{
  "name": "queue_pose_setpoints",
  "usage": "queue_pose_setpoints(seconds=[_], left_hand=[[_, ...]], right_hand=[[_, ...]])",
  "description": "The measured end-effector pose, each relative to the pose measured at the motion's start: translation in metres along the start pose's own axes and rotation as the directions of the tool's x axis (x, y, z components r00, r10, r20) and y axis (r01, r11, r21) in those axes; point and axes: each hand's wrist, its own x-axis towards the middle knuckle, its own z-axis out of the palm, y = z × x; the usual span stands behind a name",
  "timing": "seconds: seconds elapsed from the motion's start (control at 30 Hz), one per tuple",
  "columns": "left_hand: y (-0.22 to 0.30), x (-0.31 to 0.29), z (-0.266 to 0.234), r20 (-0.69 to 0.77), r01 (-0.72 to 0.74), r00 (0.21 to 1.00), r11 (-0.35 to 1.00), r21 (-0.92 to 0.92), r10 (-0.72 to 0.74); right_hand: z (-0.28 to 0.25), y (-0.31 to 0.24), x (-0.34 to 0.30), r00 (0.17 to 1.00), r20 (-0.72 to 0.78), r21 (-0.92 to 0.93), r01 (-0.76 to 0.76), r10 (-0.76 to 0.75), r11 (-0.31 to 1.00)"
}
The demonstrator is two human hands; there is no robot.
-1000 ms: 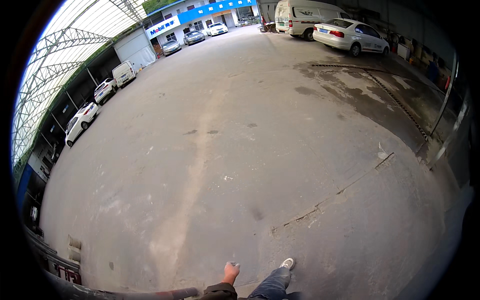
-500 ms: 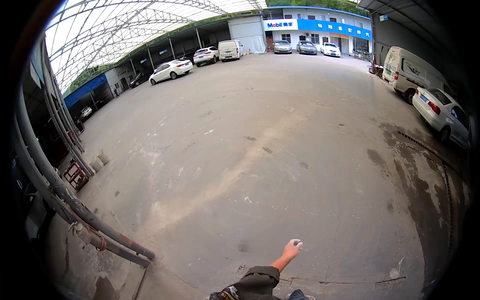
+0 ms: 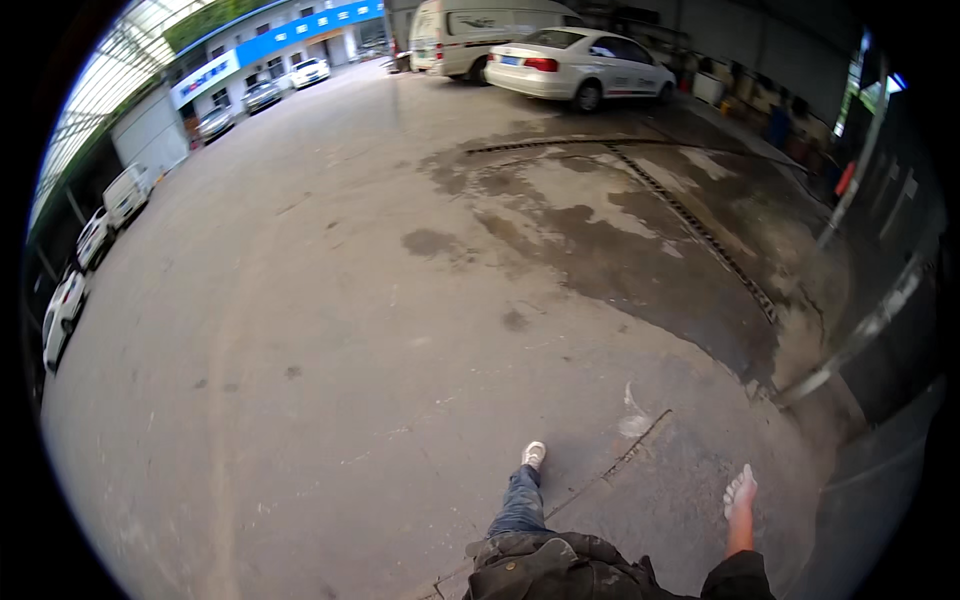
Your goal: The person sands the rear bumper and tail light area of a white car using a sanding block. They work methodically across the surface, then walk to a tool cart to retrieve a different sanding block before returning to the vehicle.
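Note:
My right hand (image 3: pixel 741 491) hangs beside my body at the lower right, over the concrete floor (image 3: pixel 380 330). Its skin looks pale, as if dusted. The fingers are loosely bent and a little apart, with nothing visible between them. A dark sleeve (image 3: pixel 738 577) ends above the wrist. Nothing is near enough to the hand to be touched. My left hand is out of the picture. Below, my blue-jeaned leg (image 3: pixel 518 505) and a light shoe (image 3: pixel 534 456) step forward under the dark jacket (image 3: pixel 560 572).
A white sedan (image 3: pixel 575 65) and a white van (image 3: pixel 470 35) stand at the far right. A drain grate (image 3: pixel 690 222) crosses the wet patch. A pale pole (image 3: pixel 850 345) slants up at the right. More cars (image 3: pixel 65 310) line the left, with a blue-banded building (image 3: pixel 290 35) behind.
The view has swung to the right, bringing the sedan, van and drain nearer the middle. The left hand seen before has left the picture; the right hand has come in.

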Motion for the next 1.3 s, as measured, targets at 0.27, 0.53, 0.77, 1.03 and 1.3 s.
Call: queue_pose_setpoints(seconds=[0.27,0.53,0.77,1.03,1.3], left_hand=[[0.240,-0.204,0.684,0.559,-0.706,0.672,0.647,0.287,0.486],[0.259,-0.720,1.231,0.792,-0.932,-0.361,-0.162,-0.324,0.492],[0.056,-0.846,1.395,0.925,-0.980,-0.188,-0.129,-0.153,0.329],[-0.037,-0.787,1.385,0.493,-0.793,0.583,0.318,0.520,0.646],[-0.296,-0.925,1.627,0.811,-0.907,0.371,-0.012,0.422,0.452]], right_hand=[[-0.098,0.129,0.104,0.570,-0.718,0.191,-0.388,0.398,0.902],[-0.217,0.186,0.205,0.004,-0.921,0.311,-0.591,0.389,0.744],[-0.090,-0.123,0.696,0.686,-0.551,0.475,-0.212,0.476,0.854],[-0.223,-0.434,1.092,0.834,-0.486,-0.512,-0.028,-0.262,0.859],[-0.472,-0.399,1.364,0.653,-0.758,-0.316,-0.376,0.007,0.871]])
